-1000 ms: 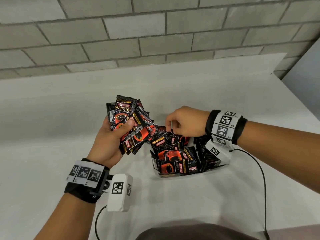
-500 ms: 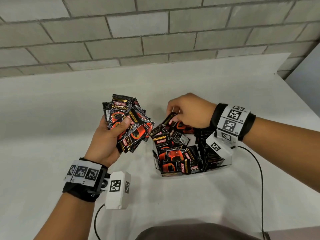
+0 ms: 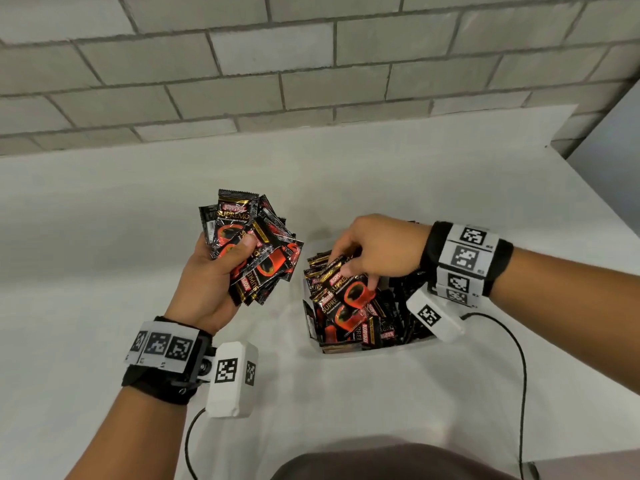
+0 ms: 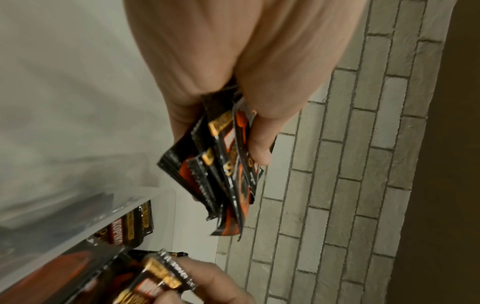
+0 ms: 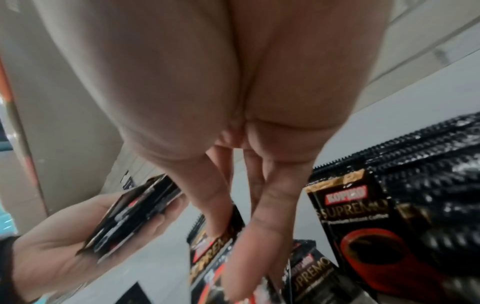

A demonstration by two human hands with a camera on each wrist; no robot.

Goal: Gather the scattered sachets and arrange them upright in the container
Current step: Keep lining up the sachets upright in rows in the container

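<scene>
My left hand grips a fanned bunch of black-and-red coffee sachets, held above the table left of the container; the left wrist view shows that bunch edge-on between thumb and fingers. The clear plastic container holds several sachets, some leaning, some upright. Over its left half, my right hand pinches one sachet by its top. The right wrist view has that sachet between thumb and fingers, with upright sachets at the right.
The container stands on a white table against a grey block wall. Black cables run from both wrist cameras over the near table edge. The table's right edge lies close by.
My right hand lifted a sachet at the container's far side, then came down and nearer with it among the packed ones. The left hand kept its bunch, barely moving.
</scene>
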